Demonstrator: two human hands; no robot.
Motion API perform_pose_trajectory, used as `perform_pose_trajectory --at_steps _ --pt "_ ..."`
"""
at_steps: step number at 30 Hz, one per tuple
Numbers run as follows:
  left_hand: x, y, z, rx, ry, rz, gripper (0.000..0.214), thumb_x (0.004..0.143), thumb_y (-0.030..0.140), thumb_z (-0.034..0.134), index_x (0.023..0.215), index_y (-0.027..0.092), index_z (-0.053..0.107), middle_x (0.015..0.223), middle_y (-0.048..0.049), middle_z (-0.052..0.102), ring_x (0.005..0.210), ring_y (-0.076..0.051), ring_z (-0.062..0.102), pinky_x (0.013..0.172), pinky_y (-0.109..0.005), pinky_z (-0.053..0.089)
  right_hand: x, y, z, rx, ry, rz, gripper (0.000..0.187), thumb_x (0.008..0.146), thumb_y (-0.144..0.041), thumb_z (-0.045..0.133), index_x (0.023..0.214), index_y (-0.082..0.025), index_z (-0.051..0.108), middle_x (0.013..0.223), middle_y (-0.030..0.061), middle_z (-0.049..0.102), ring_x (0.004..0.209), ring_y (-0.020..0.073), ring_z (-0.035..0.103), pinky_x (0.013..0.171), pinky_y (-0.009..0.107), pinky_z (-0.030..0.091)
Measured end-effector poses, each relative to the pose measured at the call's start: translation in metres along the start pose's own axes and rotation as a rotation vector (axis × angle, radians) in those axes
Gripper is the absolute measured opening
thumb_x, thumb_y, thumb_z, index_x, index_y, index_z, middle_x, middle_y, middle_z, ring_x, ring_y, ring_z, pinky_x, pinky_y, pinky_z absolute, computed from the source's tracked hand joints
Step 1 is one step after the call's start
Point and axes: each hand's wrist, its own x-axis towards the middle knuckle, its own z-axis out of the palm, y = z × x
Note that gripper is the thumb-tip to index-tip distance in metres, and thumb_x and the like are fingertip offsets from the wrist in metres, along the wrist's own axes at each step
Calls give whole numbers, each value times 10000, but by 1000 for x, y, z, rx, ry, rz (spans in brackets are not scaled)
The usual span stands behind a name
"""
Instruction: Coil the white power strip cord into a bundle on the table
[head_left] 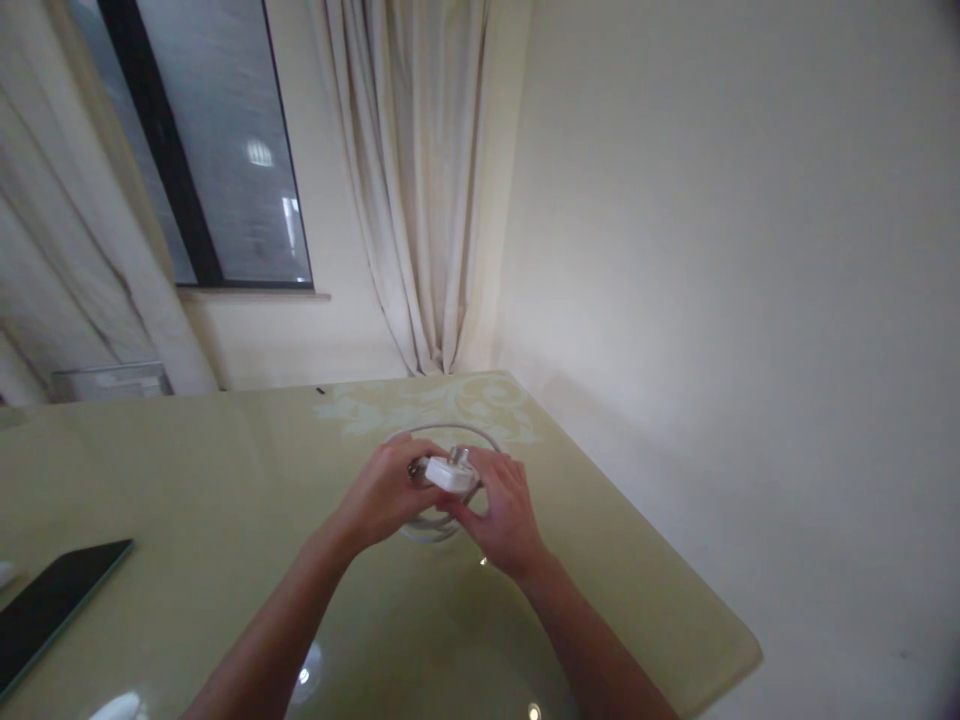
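Note:
A white power plug (450, 474) with metal prongs pointing up is between my two hands, above the table. My left hand (386, 492) is closed, its fingertips pressed to the plug's left side, beside a small dark-and-metal end that I cannot make out. My right hand (504, 510) curls in from the right, fingers behind the plug and thumb below it, closed around loops of white cable (431, 535). One loop arches behind the hands and others hang under them. The fingers partly hide where cable and plug meet.
The glossy, pale green table (225, 480) has its right edge along a white wall (720, 300). A dark flat tablet-like object (60, 605) lies at the left. One small dark piece (320, 391) is near the far edge. Curtains (420, 200) and a window stand behind.

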Motion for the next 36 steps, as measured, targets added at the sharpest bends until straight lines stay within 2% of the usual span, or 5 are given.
perform_pose_trajectory --at_steps 5,10,16,24,36 --pt "2 4 6 -179 70 14 168 824 363 742 825 195 735 842 -38 677 756 -173 610 652 -264 471 1 7 5 -49 -44 105 257 785 -352 871 1000 -261 764 994 67 757 975 273 635 975 429 369" --pt "10 -23 -6 -748 477 -362 367 959 495 596 752 192 578 594 61 409 464 -84 342 422 -195 265 7 17 9 434 200 297 349 752 -374 878 1040 -225 748 993 45 749 931 230 647 886 356 472" --pt "14 -39 -24 -1314 755 -585 333 986 284 616 719 199 436 545 105 287 404 -55 252 378 -165 219 15 25 17 901 578 485 461 739 -451 870 1097 -215 701 1141 67 743 1032 214 689 910 368 561" --pt "15 -38 -28 -1388 937 -632 346 1049 124 424 709 188 439 500 100 273 379 -59 232 371 -179 187 20 26 7 1082 721 539 552 683 -445 922 1125 -220 678 1099 37 758 966 185 728 797 334 653" --pt "17 25 -25 -1148 931 -270 393 898 402 758 709 188 488 574 95 349 438 -50 253 357 -158 226 32 51 -13 1051 854 698 421 718 -398 915 1008 -190 692 939 10 779 770 115 728 631 199 616"
